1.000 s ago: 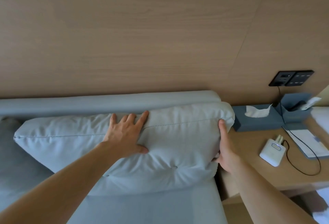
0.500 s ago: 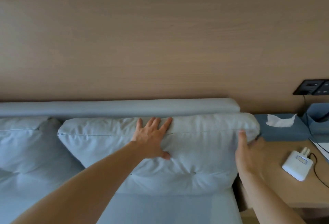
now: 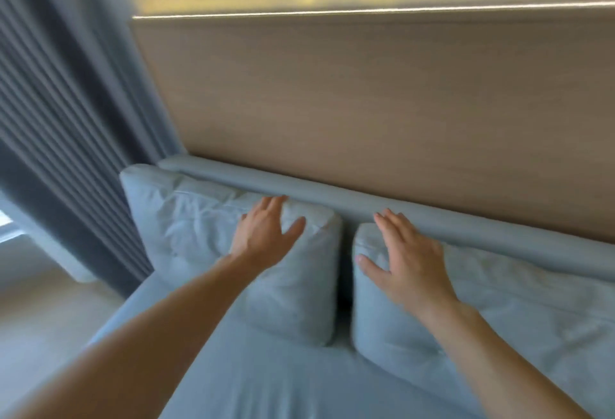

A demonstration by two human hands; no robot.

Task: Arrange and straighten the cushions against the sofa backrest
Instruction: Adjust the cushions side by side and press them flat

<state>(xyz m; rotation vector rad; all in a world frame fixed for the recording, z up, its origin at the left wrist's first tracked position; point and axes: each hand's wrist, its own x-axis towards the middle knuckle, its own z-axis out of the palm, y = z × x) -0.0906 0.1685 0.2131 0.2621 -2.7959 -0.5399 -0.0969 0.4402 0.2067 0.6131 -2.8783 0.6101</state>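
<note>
Two pale blue cushions lean against the sofa backrest (image 3: 332,197), a grey-blue padded roll along the wood wall. The left cushion (image 3: 186,229) is creased and stands at the sofa's left end. My left hand (image 3: 266,232) lies flat on its upper right part, fingers spread, holding nothing. The right cushion (image 3: 519,302) stretches off to the right. My right hand (image 3: 406,259) rests flat on its upper left corner, fingers apart. A narrow dark gap separates the two cushions between my hands.
A grey-blue pleated curtain (image 3: 56,126) hangs at the left, close to the left cushion. The wood wall panel (image 3: 366,102) rises behind the backrest. The sofa seat (image 3: 266,378) spreads below the cushions. Pale floor (image 3: 43,312) shows at lower left.
The view has swung left, so the side table has left the frame. My left hand moved from the right cushion to the left one. My right hand moved from that cushion's right end to its left corner.
</note>
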